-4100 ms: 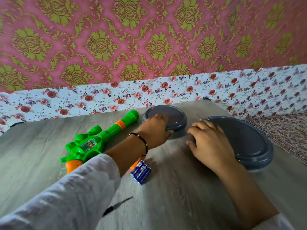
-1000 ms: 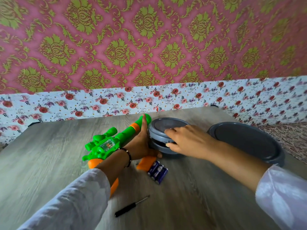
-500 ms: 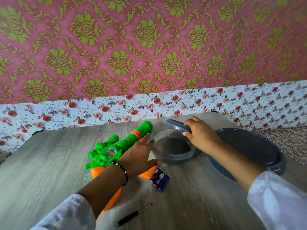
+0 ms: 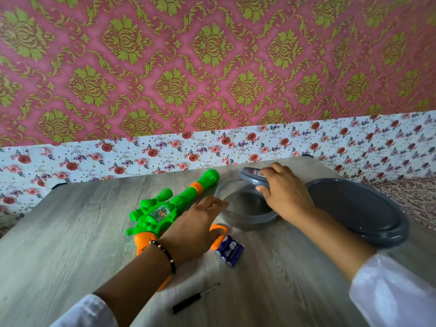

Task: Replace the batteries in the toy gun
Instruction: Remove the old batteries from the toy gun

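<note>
**Lid lifted off the small container, toy gun beside it**

The right hand (image 4: 284, 194) grips a small grey lid (image 4: 251, 175) by its near edge and holds it tilted above the far rim of a round clear-walled container (image 4: 245, 223) with a grey base. The left hand (image 4: 198, 228) is spread open with nothing in its grasp; it seems to rest over the rear of the toy gun (image 4: 165, 208), though motion blur at the fingertips makes contact hard to confirm. The gun lies on the wood-grain surface (image 4: 70, 232), its green barrel pointing away toward the floral wall and its orange grip partly hidden under the left wrist. Just beside the orange part, three blue batteries (image 4: 230, 251) lie packed together. A small black-handled screwdriver (image 4: 193, 299) lies nearer the person, apart from the batteries. A larger grey lidded container (image 4: 358, 211) sits to the right, partly behind the right forearm.
</note>
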